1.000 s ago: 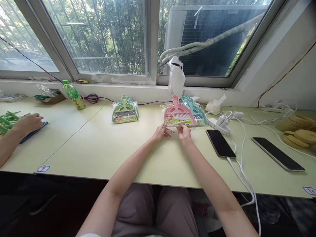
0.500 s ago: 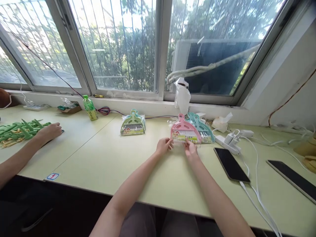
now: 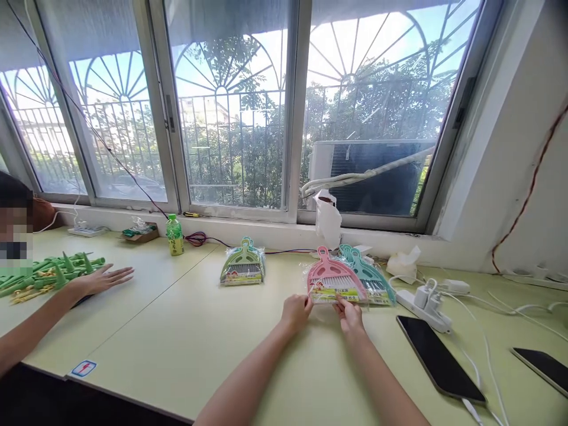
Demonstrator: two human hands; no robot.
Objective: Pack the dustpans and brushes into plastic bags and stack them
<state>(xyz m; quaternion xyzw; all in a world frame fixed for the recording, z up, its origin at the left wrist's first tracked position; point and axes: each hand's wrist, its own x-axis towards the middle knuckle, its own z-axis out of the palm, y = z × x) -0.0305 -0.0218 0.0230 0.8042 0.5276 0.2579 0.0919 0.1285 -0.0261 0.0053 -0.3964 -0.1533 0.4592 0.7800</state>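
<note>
A pink dustpan and brush set (image 3: 335, 275) in clear plastic wrapping lies on the table before me. My left hand (image 3: 296, 312) pinches its lower left corner, thumb and fingers closed on the wrapping. At the lower edge, near the middle, my right hand (image 3: 349, 313) grips the same set. Teal dustpan sets (image 3: 375, 278) lie partly covered behind it on the right. Apart from these, a green dustpan and brush set (image 3: 242, 265), also wrapped, lies further left.
A co-worker's hand (image 3: 104, 280) rests by a pile of green plastic pieces (image 3: 66, 269) at the left. A green-capped bottle (image 3: 174, 235) stands at the back. On the right are a power strip (image 3: 423, 309), white cables and a black phone (image 3: 439, 358).
The view has tipped upward, so the table sits lower in the picture. Both my hands still hold the pink set. The co-worker's hand has spread its fingers flat.
</note>
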